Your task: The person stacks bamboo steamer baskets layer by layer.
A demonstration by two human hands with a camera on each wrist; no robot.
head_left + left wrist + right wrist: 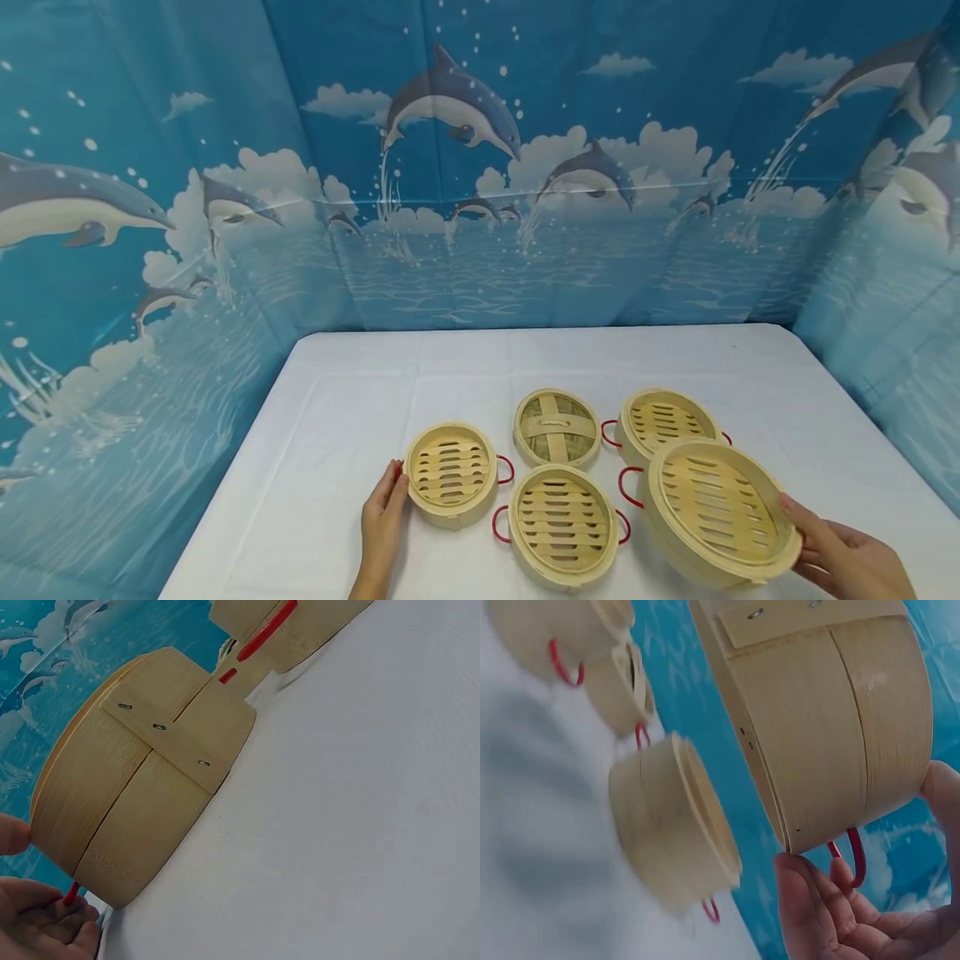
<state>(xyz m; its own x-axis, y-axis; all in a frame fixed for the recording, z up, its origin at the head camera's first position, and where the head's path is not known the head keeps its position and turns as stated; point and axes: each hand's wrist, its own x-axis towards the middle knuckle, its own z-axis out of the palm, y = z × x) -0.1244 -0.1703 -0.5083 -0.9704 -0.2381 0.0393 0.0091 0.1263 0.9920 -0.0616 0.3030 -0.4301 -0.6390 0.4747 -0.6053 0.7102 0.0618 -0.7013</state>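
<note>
On the left, my left hand (384, 517) holds the left side of a small bamboo steamer basket (452, 475) that sits on the table. Its thumb (13, 834) touches the wall while the fingers lie by the red handle (71, 893). My right hand (851, 554) grips a larger bamboo steamer basket (720, 504) by its right side, thumb on one edge and fingers at the other. That basket is tilted and raised off the table, with a red handle (857, 859) beside the fingers. Between the hands stands another slatted steamer basket (564, 527) with two red handles.
Behind the baskets, a round woven bamboo lid (557, 427) with a strap handle tops a small steamer. Another basket (666, 421) stands at back right, partly hidden by the raised one. A white cloth covers the table (300, 467); a blue dolphin curtain (480, 275) encloses it.
</note>
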